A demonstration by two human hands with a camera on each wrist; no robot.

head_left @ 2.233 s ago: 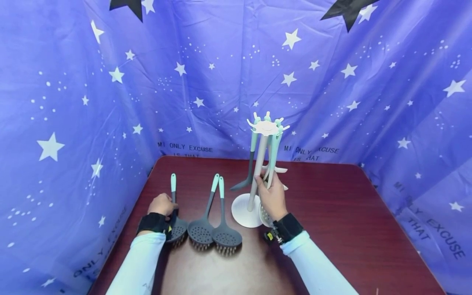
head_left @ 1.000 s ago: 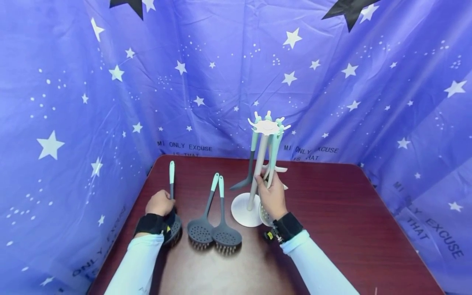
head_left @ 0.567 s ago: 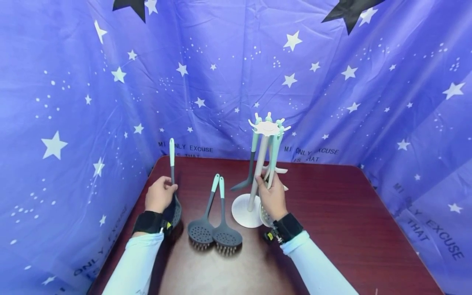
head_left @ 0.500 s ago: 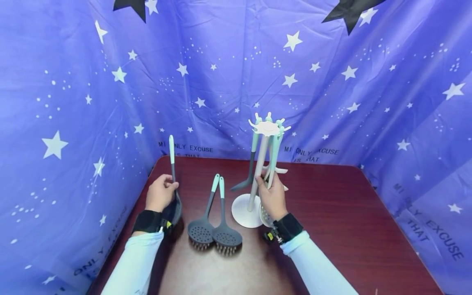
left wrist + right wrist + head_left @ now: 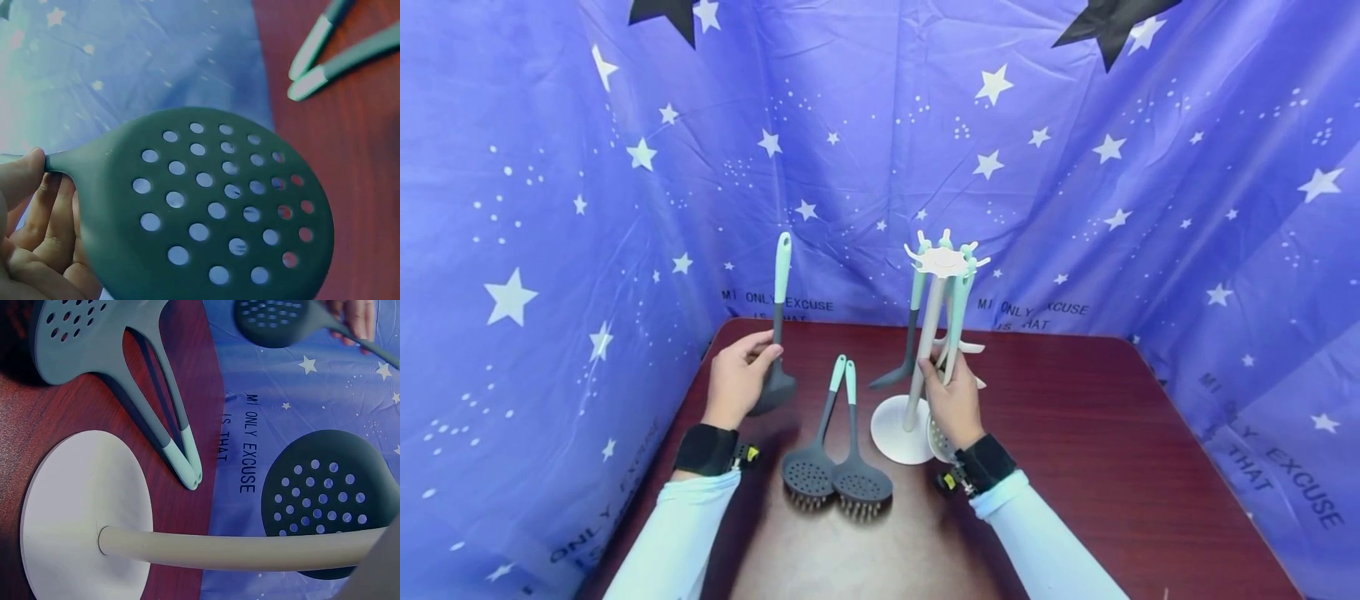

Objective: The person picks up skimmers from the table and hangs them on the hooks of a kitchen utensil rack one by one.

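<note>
My left hand (image 5: 737, 379) pinches the dark grey neck of a skimmer (image 5: 778, 321), holding it upright above the table, mint handle upward. Its round, perforated head (image 5: 119, 206) fills much of the left wrist view. At centre right, my right hand (image 5: 957, 406) grips a white utensil stand (image 5: 931, 325) by its post, close to the hanging utensils; some fingers are hidden behind them. From the stand's hooks hang several mint-handled utensils, among them a dark skimmer (image 5: 284, 469). Two more grey skimmers (image 5: 826, 417) (image 5: 853, 433) lie between my hands.
The white round base (image 5: 898, 442) of the stand rests on the dark red table (image 5: 1075, 467). Both skimmers on the table have their heads side by side toward me and handle ends close together. A blue star-printed curtain (image 5: 850, 183) borders the table at the back and sides.
My left hand has lifted the skimmer from the table's left side, bringing it upright and to the right. My right hand and the stand have stayed in place.
</note>
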